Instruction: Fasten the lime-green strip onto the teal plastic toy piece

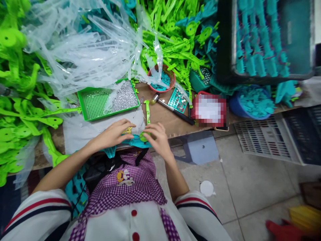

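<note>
Both of my hands are over the near edge of the bench. My left hand (115,134) reaches in from the left, fingers bent over a teal plastic part (136,142); whether it grips the part is hard to make out. My right hand (157,138) is at the part's right end, its fingertips at a small round green piece (144,136). A slim green part (147,112) lies just beyond my right hand. Beyond my left hand, a screwdriver (137,107) rests near a green tray (86,113) holding small silver pieces.
A hammer (173,109) lies right of centre, by a teal tray (178,100) of small parts. Behind are a red basket (173,78), clear plastic bags (87,57) and heaped green parts (173,40). A blue bowl (235,108) and black crate (311,40) stand right.
</note>
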Available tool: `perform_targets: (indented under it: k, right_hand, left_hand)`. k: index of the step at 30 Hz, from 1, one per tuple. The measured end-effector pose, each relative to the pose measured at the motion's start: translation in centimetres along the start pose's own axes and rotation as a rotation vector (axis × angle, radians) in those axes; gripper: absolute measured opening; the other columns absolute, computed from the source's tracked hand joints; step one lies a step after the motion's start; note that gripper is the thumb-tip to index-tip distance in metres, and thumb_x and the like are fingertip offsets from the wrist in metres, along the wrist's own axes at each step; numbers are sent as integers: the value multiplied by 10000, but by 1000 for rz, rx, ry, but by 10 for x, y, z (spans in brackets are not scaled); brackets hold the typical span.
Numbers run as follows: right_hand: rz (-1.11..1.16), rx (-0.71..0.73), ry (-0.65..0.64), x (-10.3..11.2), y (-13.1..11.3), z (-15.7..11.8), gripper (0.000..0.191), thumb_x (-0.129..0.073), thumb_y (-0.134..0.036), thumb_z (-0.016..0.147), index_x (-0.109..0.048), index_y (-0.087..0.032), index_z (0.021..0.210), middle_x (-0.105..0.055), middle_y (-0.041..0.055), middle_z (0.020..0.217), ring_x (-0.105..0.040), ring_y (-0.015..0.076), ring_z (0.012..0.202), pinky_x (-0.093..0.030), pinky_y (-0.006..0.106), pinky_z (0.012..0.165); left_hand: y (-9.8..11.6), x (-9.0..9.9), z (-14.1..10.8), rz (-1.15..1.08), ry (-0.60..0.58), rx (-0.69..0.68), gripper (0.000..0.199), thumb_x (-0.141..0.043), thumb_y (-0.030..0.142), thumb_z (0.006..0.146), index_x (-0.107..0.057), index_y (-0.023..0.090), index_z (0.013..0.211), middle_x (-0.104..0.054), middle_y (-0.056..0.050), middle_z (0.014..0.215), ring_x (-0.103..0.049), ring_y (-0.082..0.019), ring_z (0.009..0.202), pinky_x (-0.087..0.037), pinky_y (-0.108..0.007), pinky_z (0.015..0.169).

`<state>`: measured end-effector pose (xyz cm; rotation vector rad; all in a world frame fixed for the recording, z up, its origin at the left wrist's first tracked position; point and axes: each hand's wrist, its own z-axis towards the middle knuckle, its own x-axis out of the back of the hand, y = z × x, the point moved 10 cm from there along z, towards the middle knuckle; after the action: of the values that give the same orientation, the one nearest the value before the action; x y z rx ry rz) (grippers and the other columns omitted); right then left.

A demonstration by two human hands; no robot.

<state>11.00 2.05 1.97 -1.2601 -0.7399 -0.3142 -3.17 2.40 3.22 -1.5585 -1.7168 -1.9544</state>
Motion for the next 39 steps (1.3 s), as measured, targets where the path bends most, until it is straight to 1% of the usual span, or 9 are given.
perform_targets:
  k: [3, 5, 9, 12, 17, 24, 28, 34, 39]
  right_hand:
    - [37, -176, 206, 29, 32, -2, 249, -526, -407, 923, -719, -249, 934, -706, 69, 999, -640, 228, 1015, -459, 438, 973]
    - [54, -222, 222, 28, 44, -1, 253, -541, -418, 908, -718, -236, 909, -698, 77, 984, -644, 226, 982, -497, 392, 905]
    - [91, -211, 157, 9, 50, 1, 226, -608, -422, 868, -713, -227, 912, -678, 75, 1005, -636, 222, 993, -496, 376, 914]
    - [94, -233, 127, -1, 55, 1, 215, -639, -426, 846, -709, -229, 900, -671, 69, 995, -632, 226, 988, -484, 389, 918]
    - [94, -235, 76, -5, 60, 1, 182, -624, -380, 865, -706, -223, 905, -652, 74, 1014, -619, 226, 1011, -463, 388, 926]
    - [53, -196, 31, -9, 55, 0, 135, -580, -298, 881, -677, -222, 937, -644, 71, 1039, -593, 226, 1049, -422, 390, 952]
    - [-8, -238, 1, -8, 53, 4, 107, -594, -260, 848, -647, -211, 927, -645, 70, 1040, -577, 240, 1053, -401, 400, 940]
    - [-96, -321, -156, -12, 51, 14, 102, -582, -223, 811, -610, -215, 909, -647, 63, 1015, -551, 269, 1051, -370, 427, 915]
    - [-108, -314, -155, -13, 51, 17, 103, -565, -240, 818, -603, -219, 911, -643, 63, 1025, -542, 267, 1040, -371, 428, 904]
  left_hand:
    - [12, 7, 11, -27, 85, 0, 285, -501, 297, 958, -579, 215, 1219, -618, -77, 1163, -602, -201, 1025, -468, -357, 917]
    - [14, -6, 26, -33, 39, 22, 258, -512, 238, 939, -612, 189, 1171, -652, -82, 1107, -626, -190, 944, -477, -343, 877]
    - [3, -41, 50, -90, -112, 110, 282, -601, 199, 856, -630, 150, 1132, -705, -81, 1028, -647, -186, 875, -481, -312, 814]
    - [-7, -51, 54, -185, -147, 161, 308, -641, 222, 820, -626, 154, 1120, -724, -54, 955, -654, -171, 838, -480, -284, 779]
    - [-11, -54, 52, -267, -154, 155, 320, -677, 236, 763, -620, 165, 1070, -719, -24, 892, -645, -153, 793, -476, -256, 731]
    - [-15, -58, 53, -332, -134, 128, 355, -671, 187, 709, -602, 167, 1056, -673, 5, 831, -618, -142, 764, -471, -252, 713]
    - [-26, -66, 56, -464, -125, 161, 357, -675, 158, 674, -584, 172, 1019, -642, 13, 825, -601, -133, 737, -477, -251, 690]
    - [-35, -75, 60, -615, -173, 164, 367, -705, 162, 635, -569, 168, 976, -625, 11, 831, -595, -133, 722, -477, -269, 678]
    - [-36, -75, 58, -689, -171, 122, 344, -694, 159, 650, -573, 165, 972, -603, 26, 798, -579, -121, 720, -478, -267, 688]
